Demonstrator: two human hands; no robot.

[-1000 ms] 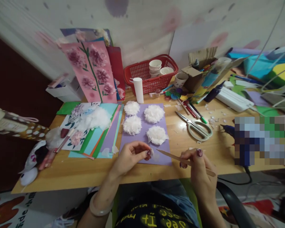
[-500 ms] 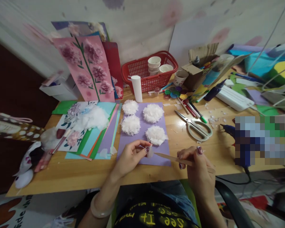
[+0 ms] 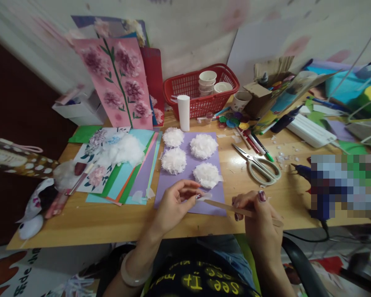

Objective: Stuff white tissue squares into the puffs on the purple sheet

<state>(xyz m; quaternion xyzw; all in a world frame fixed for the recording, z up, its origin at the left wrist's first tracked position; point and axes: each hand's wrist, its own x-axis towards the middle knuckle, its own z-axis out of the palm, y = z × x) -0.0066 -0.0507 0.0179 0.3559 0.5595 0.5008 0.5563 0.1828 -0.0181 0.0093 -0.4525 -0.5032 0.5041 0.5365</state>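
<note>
My left hand [image 3: 175, 207] pinches a small piece of thin white tissue paper [image 3: 207, 197] between thumb and fingertips, above the front of a purple paper sheet [image 3: 163, 190]. In my right hand [image 3: 259, 220] is a flat wooden stick [image 3: 224, 206], its narrow tip pointing left at the tissue piece. Whether tip and tissue touch, I cannot tell. Several ruffled white paper flowers lie on the sheet; the nearest flower [image 3: 206, 175] is just beyond my left fingertips. A white cylinder [image 3: 183, 113] stands upright behind the sheet.
Scissors [image 3: 259, 165] and pens [image 3: 256, 144] lie to the right, with a blue glue gun [image 3: 303, 171] beyond them, partly blurred out. At the back stands a red basket [image 3: 185, 84] with paper cups. Coloured papers [image 3: 142, 177] and white cotton [image 3: 123, 150] lie left.
The tissue piece, which hung down from my left fingertips, now sticks out to the right, flatter, beside the stick's tip. The view has shifted slightly; both hands keep their grips.
</note>
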